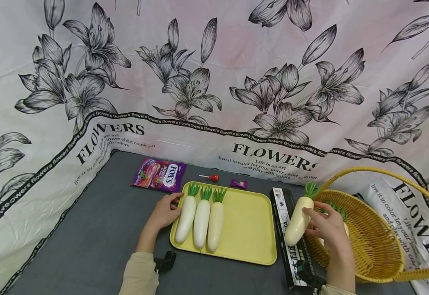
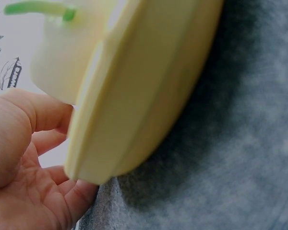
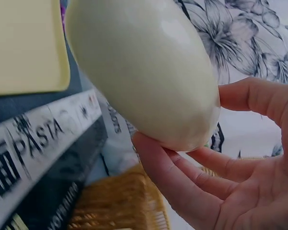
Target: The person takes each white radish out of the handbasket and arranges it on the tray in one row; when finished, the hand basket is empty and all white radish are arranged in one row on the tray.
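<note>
My right hand (image 1: 327,225) grips a white radish (image 1: 297,223) with green leaf stubs, thumb on one side and fingers on the other. It holds the radish over the long box, beside the basket; the right wrist view shows the smooth body of the radish (image 3: 144,67) close up. At the left end of a yellow tray (image 1: 245,229), my left hand (image 1: 164,211) holds the rim, with the thumb above and fingers under the edge (image 2: 134,110) in the left wrist view. Three white radishes (image 1: 201,223) lie side by side on the tray's left half, leaves pointing away.
A yellow wicker basket (image 1: 378,241) with a tall handle stands at the right, with green leaves (image 1: 338,209) showing inside. A long black-and-white box (image 1: 292,266) lies between tray and basket. Behind the tray are a purple Fox's bag (image 1: 159,175), a red lollipop (image 1: 214,178) and a small purple packet (image 1: 238,184).
</note>
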{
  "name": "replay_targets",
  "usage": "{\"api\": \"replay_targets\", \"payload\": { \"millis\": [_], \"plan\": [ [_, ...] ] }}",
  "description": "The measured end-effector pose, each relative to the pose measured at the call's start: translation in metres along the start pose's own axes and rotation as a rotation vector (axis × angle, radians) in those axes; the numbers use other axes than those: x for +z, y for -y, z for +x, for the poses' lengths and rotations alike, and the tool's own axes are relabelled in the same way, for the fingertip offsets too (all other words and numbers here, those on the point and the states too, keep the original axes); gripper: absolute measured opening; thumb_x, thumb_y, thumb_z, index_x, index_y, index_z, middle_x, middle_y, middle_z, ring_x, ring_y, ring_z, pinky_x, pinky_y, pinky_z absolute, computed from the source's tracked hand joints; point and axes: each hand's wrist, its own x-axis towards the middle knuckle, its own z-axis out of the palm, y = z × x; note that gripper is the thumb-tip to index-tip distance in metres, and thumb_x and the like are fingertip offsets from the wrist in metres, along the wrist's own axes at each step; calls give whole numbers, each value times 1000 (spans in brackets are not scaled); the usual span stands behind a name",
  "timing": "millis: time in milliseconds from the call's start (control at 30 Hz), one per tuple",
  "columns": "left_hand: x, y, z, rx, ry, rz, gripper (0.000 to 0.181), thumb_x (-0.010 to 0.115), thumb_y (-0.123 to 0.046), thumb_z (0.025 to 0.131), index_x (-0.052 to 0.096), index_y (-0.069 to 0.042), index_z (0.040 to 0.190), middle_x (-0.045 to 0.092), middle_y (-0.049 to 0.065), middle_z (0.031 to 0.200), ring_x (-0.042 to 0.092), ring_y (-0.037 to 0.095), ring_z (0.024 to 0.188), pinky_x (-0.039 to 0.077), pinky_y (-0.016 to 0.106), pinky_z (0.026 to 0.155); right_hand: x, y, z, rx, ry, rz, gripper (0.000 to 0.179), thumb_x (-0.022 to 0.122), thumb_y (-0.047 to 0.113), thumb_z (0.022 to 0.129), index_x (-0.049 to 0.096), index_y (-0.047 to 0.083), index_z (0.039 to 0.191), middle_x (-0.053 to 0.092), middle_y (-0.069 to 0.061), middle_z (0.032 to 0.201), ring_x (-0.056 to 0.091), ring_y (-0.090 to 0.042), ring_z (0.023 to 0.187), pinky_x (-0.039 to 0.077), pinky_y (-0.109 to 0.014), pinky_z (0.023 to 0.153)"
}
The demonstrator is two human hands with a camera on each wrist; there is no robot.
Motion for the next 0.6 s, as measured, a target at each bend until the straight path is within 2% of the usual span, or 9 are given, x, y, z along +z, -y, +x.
{"api": "replay_targets", "payload": {
  "millis": [267,600],
  "plan": [
    [-1,1,0,-4,-4,2,50,60,1,81,62,-2,131,60,13,101,62,22,84,52,38,77,30,0,3,-87,27,-26,69,58,26,99,25,-2,153,43,-36,137,66,-18,90,58,-31,68],
    [1,0,0,-3,-3,6,51,60,0,80,62,-2,131,60,13,101,62,21,84,51,38,77,73,-1,6,-95,98,34,62,61,22,97,34,2,150,50,-30,131,64,-25,97,58,-33,70]
  ]
}}
